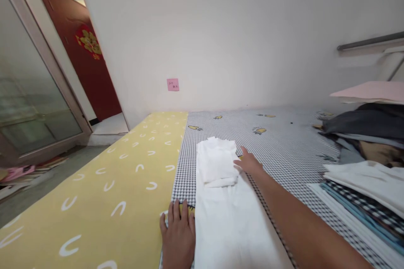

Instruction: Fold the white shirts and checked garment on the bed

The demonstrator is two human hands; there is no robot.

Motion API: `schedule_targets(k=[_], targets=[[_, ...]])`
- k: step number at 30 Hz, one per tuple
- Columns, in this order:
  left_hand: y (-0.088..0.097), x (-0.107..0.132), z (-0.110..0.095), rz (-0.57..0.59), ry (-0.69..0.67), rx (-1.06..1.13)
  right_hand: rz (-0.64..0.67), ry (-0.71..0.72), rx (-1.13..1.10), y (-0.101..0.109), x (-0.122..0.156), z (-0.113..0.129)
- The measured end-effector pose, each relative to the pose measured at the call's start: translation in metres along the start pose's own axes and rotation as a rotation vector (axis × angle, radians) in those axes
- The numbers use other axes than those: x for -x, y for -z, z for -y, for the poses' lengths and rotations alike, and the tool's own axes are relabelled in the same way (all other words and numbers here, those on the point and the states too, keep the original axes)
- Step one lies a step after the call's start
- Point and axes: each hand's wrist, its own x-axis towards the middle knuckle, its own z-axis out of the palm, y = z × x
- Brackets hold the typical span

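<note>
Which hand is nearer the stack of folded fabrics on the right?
Right. The right hand is at the edge of the white cloth, toward the stack; the left hand is on the cloth's far side.

The left hand [177, 235] is cut off (bottom edge).

Folded cloth [217, 176] lay on a checked sheet [277, 143], between the left hand [178, 235] and the right hand [249, 164], the latter touching its edge. Left of the checked sheet lay a patterned sheet [104, 193], with a glass door [34, 84] beyond; right of the cloth sat stacked folded clothes [356, 201]. Behind everything stood a wall [240, 29] bearing a paper note [172, 84].
</note>
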Motion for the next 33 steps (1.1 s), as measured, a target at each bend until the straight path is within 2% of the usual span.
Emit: schedule_targets(k=[3,7,12,16,19,24,30,33], targets=[[0.007,-0.002,-0.002,0.020,0.007,0.010,-0.038,-0.056,0.108,0.022,0.023,-0.027],[0.016,-0.005,-0.002,0.019,0.048,0.065,0.031,-0.030,0.216,0.046,0.086,-0.067],[0.027,-0.002,0.008,0.032,0.007,0.150,0.010,0.124,0.310,0.061,0.183,-0.108],[0.037,0.020,0.014,0.077,-0.054,0.121,0.001,0.283,0.455,0.070,0.234,-0.127],[0.045,0.049,0.013,0.103,-0.067,0.088,-0.005,0.344,0.569,0.073,0.255,-0.130],[0.057,0.091,0.011,0.143,-0.056,0.039,0.003,0.295,0.643,0.067,0.281,-0.120],[0.074,0.097,0.018,0.167,-0.127,0.040,0.029,0.300,0.666,0.068,0.299,-0.109],[0.072,0.098,0.028,0.154,-0.252,0.053,0.037,0.315,0.687,0.070,0.303,-0.108]])
